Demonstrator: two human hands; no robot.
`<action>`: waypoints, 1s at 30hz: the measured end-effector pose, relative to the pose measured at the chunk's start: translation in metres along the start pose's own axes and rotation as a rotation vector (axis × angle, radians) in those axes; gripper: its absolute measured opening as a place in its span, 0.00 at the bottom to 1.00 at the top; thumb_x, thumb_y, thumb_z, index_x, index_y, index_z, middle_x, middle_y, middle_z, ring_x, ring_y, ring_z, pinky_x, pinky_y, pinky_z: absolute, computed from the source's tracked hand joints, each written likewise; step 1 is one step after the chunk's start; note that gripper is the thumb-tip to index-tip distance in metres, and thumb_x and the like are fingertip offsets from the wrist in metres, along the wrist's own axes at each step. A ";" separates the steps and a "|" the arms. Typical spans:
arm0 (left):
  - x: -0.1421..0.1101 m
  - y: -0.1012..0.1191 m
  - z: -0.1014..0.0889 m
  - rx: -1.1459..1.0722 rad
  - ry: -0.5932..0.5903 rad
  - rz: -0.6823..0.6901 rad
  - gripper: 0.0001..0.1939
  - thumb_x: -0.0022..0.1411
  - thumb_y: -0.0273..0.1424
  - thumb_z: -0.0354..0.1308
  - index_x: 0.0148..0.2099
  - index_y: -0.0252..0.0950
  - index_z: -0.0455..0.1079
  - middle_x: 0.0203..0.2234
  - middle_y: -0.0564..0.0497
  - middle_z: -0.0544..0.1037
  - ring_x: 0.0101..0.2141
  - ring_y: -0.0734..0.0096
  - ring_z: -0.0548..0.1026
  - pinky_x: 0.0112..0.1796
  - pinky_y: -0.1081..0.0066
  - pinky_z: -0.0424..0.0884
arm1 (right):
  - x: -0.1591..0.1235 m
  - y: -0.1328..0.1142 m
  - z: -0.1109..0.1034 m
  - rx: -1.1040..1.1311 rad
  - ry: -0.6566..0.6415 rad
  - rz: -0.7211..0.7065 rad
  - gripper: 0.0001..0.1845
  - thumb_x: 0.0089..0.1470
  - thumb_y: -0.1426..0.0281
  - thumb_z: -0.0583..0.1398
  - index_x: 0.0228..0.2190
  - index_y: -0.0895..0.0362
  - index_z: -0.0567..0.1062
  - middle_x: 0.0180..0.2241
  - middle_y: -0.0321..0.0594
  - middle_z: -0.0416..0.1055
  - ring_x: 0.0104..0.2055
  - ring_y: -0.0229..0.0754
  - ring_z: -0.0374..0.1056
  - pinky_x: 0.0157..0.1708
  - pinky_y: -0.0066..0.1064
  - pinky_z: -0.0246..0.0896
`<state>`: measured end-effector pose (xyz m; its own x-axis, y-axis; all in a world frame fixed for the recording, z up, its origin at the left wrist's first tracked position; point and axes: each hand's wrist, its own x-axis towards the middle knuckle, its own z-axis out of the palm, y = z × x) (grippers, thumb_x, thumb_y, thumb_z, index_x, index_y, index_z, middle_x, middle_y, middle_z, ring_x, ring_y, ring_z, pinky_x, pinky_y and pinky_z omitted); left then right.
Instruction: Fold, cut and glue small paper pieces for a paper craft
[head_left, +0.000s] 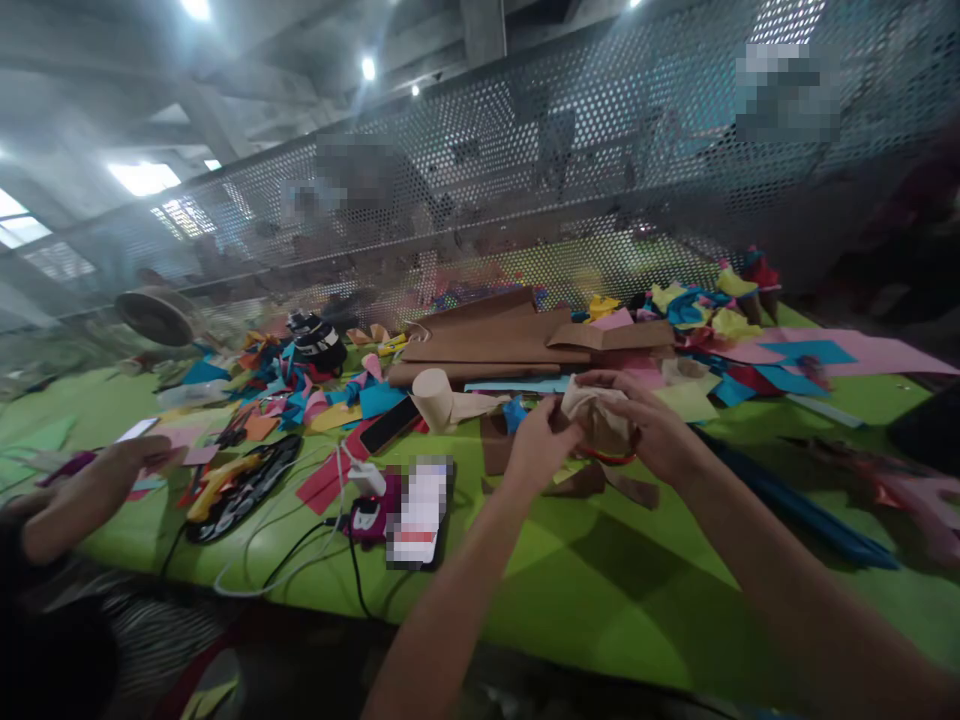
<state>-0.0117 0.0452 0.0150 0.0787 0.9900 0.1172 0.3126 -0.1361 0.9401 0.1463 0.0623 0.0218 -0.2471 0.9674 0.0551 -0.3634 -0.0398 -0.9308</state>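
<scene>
Between my two hands, above the green table, is a crumpled cream-coloured bundle (600,415) that looks like paper or thin cloth. My left hand (541,442) pinches its left side, with thumb and fingers drawn together. From the right, my right hand (651,412) curls over the top and far side of the bundle. A thin red-orange edge shows beneath it. Brown paper scraps (592,482) lie just under the hands, and a small blue piece (514,413) is beside my left fingers. Further left, a cream roll (433,400) stands with a loose strip trailing toward my hands.
Phones (420,515) (388,425), a white charger (367,479) and trailing cables lie to the left. A yellow glue gun (225,487) rests on a black tray. Another person's arm (90,495) reaches in. Brown cardboard (487,340), coloured scraps and a perforated metal screen (480,180) are behind.
</scene>
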 end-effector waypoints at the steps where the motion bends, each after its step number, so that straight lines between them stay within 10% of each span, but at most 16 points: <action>1: 0.001 -0.004 0.002 -0.068 0.033 -0.029 0.11 0.59 0.29 0.60 0.45 0.35 0.72 0.40 0.47 0.81 0.41 0.65 0.77 0.47 0.64 0.73 | 0.000 0.001 -0.001 -0.006 -0.005 -0.001 0.20 0.44 0.63 0.70 0.42 0.48 0.78 0.39 0.36 0.80 0.34 0.41 0.76 0.31 0.30 0.72; 8: -0.001 -0.023 -0.001 -0.490 0.159 -0.112 0.29 0.60 0.25 0.57 0.63 0.39 0.58 0.52 0.44 0.77 0.49 0.66 0.77 0.52 0.62 0.72 | 0.007 0.007 -0.008 -0.065 0.011 -0.052 0.26 0.36 0.68 0.75 0.40 0.49 0.79 0.33 0.35 0.80 0.33 0.41 0.75 0.31 0.30 0.73; 16: -0.013 -0.014 0.003 -0.319 -0.142 -0.095 0.13 0.62 0.33 0.58 0.48 0.34 0.72 0.43 0.45 0.79 0.43 0.65 0.76 0.50 0.62 0.72 | 0.004 0.009 0.001 -0.220 0.118 -0.140 0.20 0.36 0.60 0.74 0.34 0.51 0.81 0.26 0.35 0.77 0.27 0.40 0.72 0.26 0.30 0.69; 21: -0.010 -0.018 -0.002 -0.024 0.083 -0.036 0.03 0.61 0.29 0.59 0.35 0.35 0.70 0.38 0.49 0.75 0.41 0.67 0.72 0.49 0.65 0.69 | 0.007 0.014 -0.003 -0.512 0.173 -0.326 0.11 0.42 0.59 0.71 0.28 0.51 0.81 0.29 0.38 0.77 0.33 0.45 0.72 0.33 0.36 0.69; 26: -0.010 -0.021 -0.002 -0.246 0.192 -0.115 0.06 0.66 0.33 0.52 0.43 0.37 0.65 0.38 0.49 0.75 0.40 0.69 0.74 0.46 0.67 0.71 | -0.002 0.019 0.009 -0.643 0.021 -0.368 0.07 0.50 0.61 0.67 0.32 0.50 0.80 0.45 0.42 0.77 0.46 0.50 0.72 0.42 0.39 0.69; 30: -0.012 -0.016 -0.003 -0.292 0.159 -0.140 0.09 0.70 0.37 0.46 0.43 0.38 0.63 0.41 0.48 0.76 0.43 0.68 0.75 0.49 0.66 0.71 | -0.005 0.024 0.016 -0.787 -0.072 -0.393 0.09 0.48 0.67 0.66 0.34 0.48 0.78 0.39 0.40 0.79 0.43 0.52 0.73 0.42 0.41 0.67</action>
<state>-0.0203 0.0359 -0.0001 -0.1012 0.9948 0.0075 0.0247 -0.0051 0.9997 0.1241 0.0522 0.0054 -0.2999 0.8560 0.4211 0.2836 0.5015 -0.8174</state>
